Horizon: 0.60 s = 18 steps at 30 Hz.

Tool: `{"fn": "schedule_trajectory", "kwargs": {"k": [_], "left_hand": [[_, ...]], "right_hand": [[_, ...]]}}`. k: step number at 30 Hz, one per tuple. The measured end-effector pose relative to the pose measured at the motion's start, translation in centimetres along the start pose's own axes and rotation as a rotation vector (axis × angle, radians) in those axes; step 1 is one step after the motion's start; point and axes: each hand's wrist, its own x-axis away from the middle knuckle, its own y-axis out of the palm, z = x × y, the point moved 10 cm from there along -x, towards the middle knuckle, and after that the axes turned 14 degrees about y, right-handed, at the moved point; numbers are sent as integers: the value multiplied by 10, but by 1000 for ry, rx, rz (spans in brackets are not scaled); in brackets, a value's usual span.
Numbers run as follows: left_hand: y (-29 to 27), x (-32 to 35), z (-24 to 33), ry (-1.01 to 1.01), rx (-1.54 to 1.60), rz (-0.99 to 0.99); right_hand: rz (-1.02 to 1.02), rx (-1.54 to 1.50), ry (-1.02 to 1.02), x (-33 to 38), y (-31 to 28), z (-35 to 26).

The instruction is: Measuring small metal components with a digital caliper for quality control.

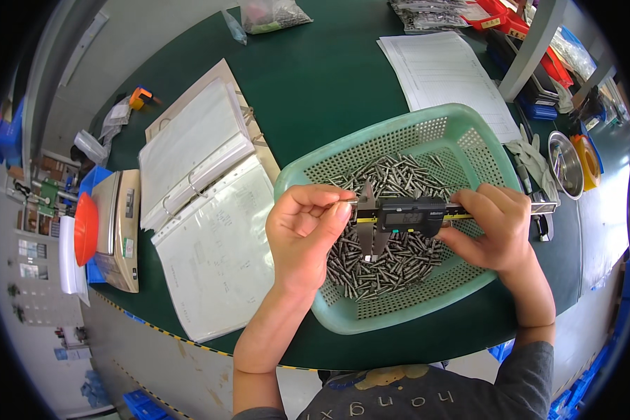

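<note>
While the caliper (411, 215) is held over the basket (406, 313) near frame centre, display up, presumably for reading, left hand (301, 231): pinched nearly closed at the caliper's left end, seemingly steadying it; whether it also grips one of the metal pins (392, 269), I cannot tell.
Right hand (495, 224): curled round the caliper's right side, perhaps for sliding control.
Basket: walls keep the metal pins together.

Workshop: caliper (414, 215), metal parts (399, 275)

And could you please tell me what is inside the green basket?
Slender metal parts lie heaped in the green basket; the caliper and left hand hide some, and lower layers are covered.
</note>
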Motion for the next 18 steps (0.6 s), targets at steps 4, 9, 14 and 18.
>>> {"fn": "schedule_trajectory", "kwargs": {"k": [4, 9, 14, 18], "left_hand": [[2, 0, 0, -5, 7, -12], [0, 0, 0, -9, 22, -10], [0, 0, 1, 2, 11, -12], [1, 0, 0, 8, 2, -20]], "right_hand": [[5, 4, -1, 0, -2, 1], [-8, 3, 18, 1, 0, 3], [-6, 9, 18, 1, -1, 1], [3, 19, 12, 2, 0, 2]]}}
